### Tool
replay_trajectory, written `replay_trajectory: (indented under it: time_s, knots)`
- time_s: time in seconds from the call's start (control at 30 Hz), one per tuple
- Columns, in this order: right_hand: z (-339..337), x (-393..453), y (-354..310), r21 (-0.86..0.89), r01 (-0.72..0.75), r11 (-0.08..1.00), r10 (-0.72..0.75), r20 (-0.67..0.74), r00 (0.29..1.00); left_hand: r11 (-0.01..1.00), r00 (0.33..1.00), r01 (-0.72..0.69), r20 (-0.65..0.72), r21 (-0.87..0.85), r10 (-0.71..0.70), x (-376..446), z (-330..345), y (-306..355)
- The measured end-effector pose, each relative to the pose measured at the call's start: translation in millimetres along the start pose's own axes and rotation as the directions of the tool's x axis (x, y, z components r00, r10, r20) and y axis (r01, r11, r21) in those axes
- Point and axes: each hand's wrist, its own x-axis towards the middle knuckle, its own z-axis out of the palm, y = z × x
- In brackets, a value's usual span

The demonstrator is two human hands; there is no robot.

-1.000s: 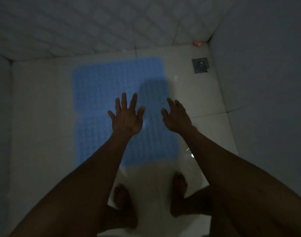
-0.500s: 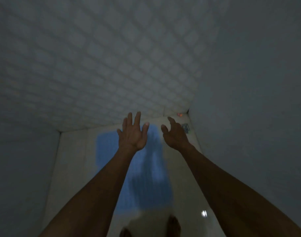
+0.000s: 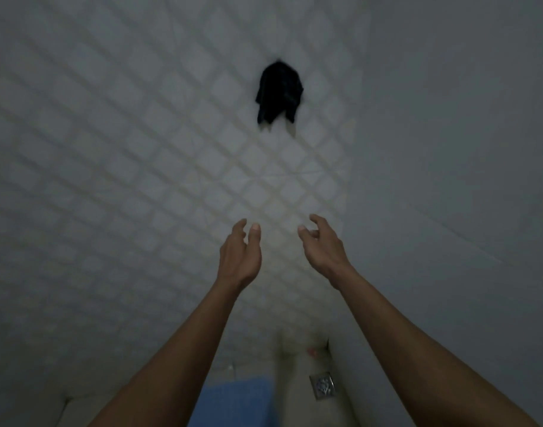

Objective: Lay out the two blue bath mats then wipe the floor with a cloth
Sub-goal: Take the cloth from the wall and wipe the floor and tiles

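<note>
A dark cloth hangs high on the tiled wall ahead. My left hand and my right hand are both raised toward it, well below it, fingers apart and holding nothing. Only the far end of a blue bath mat shows on the floor at the bottom, between my forearms. Whether it is one mat or two lying together I cannot tell.
A patterned tiled wall fills most of the view, with a plain wall on the right. A metal floor drain sits in the floor's right corner, with a small pinkish object beyond it.
The view has swung up from the floor to the wall. Both hands rose with it, and the dark cloth has come into sight. The mat has slid to the bottom edge.
</note>
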Motion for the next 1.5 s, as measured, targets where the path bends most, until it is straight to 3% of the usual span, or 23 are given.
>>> replay_trajectory:
  time_s: [0.43, 0.67, 1.03, 1.5]
  knots:
    - [-63.7, 115.4, -41.8, -0.021, 0.021, 1.000, -0.025, -0.180, 0.983, 0.981, 0.984, -0.178, -0.003, -0.081, 0.178, 130.2, 31.2, 69.1]
    - [-52.3, 180.0, -69.0, -0.020, 0.092, 0.996, -0.094, -0.222, 0.970, 0.963, 0.967, -0.255, -0.021, -0.086, 0.254, 203.9, 37.1, 89.2]
    - [-25.2, 320.9, -116.3, -0.005, 0.257, 0.966, -0.252, -0.218, 0.943, 0.948, 0.936, -0.313, -0.153, 0.049, 0.317, 342.9, 43.7, 113.3]
    - [-2.4, 499.6, -150.3, -0.002, 0.396, 0.918, -0.371, -0.352, 0.859, 0.954, 0.869, -0.273, -0.395, 0.122, 0.299, 483.8, 94.8, 178.0]
